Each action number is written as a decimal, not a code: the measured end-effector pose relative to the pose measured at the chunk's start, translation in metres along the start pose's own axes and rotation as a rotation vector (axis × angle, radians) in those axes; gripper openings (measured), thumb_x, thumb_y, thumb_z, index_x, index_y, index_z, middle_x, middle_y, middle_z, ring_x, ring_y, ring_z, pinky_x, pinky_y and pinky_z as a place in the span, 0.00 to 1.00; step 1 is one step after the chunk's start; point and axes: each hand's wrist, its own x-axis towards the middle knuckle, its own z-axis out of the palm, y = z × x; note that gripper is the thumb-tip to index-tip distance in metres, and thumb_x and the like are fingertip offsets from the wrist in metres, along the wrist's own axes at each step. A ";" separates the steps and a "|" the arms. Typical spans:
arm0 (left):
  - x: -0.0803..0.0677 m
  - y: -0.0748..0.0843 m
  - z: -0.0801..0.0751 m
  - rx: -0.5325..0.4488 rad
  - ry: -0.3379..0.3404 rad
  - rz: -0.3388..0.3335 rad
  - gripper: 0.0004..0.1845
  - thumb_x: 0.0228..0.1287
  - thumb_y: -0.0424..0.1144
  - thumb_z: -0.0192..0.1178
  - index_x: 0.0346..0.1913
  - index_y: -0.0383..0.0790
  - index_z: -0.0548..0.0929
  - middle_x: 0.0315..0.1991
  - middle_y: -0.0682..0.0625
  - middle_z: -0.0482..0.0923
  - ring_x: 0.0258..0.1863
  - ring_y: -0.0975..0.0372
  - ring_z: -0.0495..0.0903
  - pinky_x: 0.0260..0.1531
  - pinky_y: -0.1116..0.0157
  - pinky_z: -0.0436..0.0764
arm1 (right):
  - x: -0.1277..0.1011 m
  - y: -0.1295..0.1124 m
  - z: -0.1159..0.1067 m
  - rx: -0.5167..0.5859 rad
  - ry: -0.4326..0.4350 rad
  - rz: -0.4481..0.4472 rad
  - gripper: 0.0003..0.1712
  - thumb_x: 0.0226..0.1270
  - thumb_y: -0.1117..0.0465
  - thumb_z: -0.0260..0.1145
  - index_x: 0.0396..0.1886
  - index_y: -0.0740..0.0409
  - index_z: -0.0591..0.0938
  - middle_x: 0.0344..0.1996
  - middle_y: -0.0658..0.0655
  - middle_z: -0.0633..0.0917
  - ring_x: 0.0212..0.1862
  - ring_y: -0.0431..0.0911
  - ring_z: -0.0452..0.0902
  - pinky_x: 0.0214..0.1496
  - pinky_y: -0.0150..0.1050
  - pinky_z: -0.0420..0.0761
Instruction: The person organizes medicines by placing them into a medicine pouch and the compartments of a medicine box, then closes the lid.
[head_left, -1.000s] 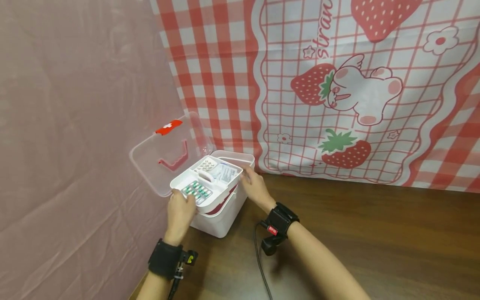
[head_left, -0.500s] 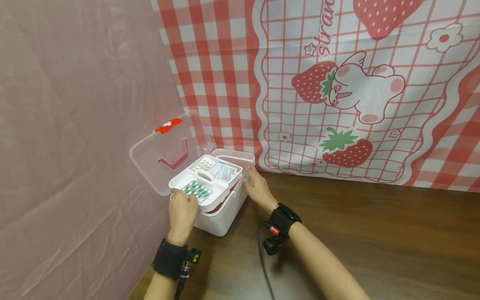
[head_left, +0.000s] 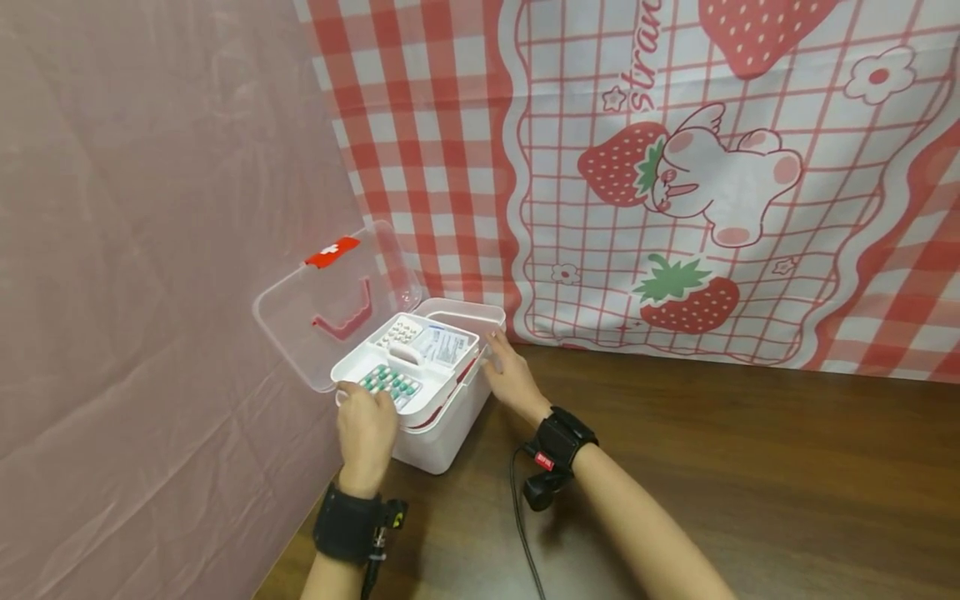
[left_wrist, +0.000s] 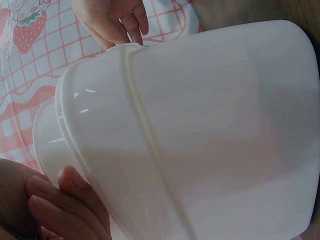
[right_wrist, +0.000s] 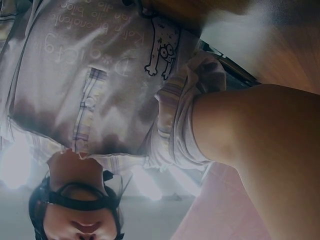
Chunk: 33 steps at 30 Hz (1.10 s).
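A white tray (head_left: 442, 390) with a centre handle (head_left: 406, 355) sits at the top of a white medicine box (head_left: 442, 442). The tray's near end stands above the box rim. In it lie a blister pack of green and white capsules (head_left: 390, 382), white tablets (head_left: 400, 333) and a clear printed packet (head_left: 448, 345). My left hand (head_left: 366, 433) grips the tray's near left corner; its curled fingers (left_wrist: 70, 210) also show in the left wrist view. My right hand (head_left: 513, 382) touches the box's right side near the rim, fingers extended. The right wrist view shows neither hand.
The box's clear lid (head_left: 300, 333), with a red latch (head_left: 332, 252) and pink handle (head_left: 345, 321), leans open against the pink wall cloth (head_left: 187, 292). A checked strawberry cloth (head_left: 555, 208) hangs behind. A black cable (head_left: 522, 533) crosses the wooden table (head_left: 712, 442).
The tray has shifted slightly left and lower at its far end. My right fingers have come off the tray's corner onto the box's side. My left hand stays at its corner.
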 end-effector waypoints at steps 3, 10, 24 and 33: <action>-0.001 0.001 0.000 0.007 0.005 0.000 0.29 0.54 0.32 0.48 0.52 0.06 0.60 0.26 0.22 0.76 0.26 0.35 0.77 0.27 0.45 0.73 | 0.000 0.002 0.001 0.005 -0.003 -0.011 0.31 0.64 0.63 0.55 0.65 0.68 0.61 0.68 0.70 0.55 0.66 0.63 0.56 0.66 0.52 0.59; -0.001 0.004 -0.002 -0.007 -0.018 -0.007 0.30 0.53 0.32 0.48 0.52 0.05 0.60 0.28 0.21 0.76 0.28 0.34 0.77 0.28 0.44 0.73 | 0.000 0.005 0.002 0.016 -0.006 -0.021 0.32 0.63 0.63 0.56 0.65 0.70 0.61 0.68 0.71 0.54 0.67 0.63 0.55 0.67 0.52 0.58; -0.002 0.004 -0.003 -0.087 -0.056 -0.047 0.27 0.52 0.33 0.49 0.47 0.07 0.64 0.27 0.23 0.76 0.28 0.36 0.77 0.29 0.45 0.72 | 0.000 0.002 0.001 0.009 -0.018 -0.009 0.32 0.64 0.63 0.56 0.66 0.68 0.59 0.68 0.70 0.53 0.66 0.64 0.54 0.66 0.52 0.58; -0.004 0.006 0.001 -0.053 -0.004 -0.019 0.29 0.52 0.31 0.48 0.50 0.05 0.62 0.28 0.21 0.75 0.28 0.34 0.77 0.29 0.44 0.72 | -0.002 0.003 0.001 0.015 -0.025 -0.002 0.32 0.65 0.62 0.56 0.67 0.67 0.59 0.69 0.68 0.52 0.67 0.62 0.53 0.67 0.51 0.57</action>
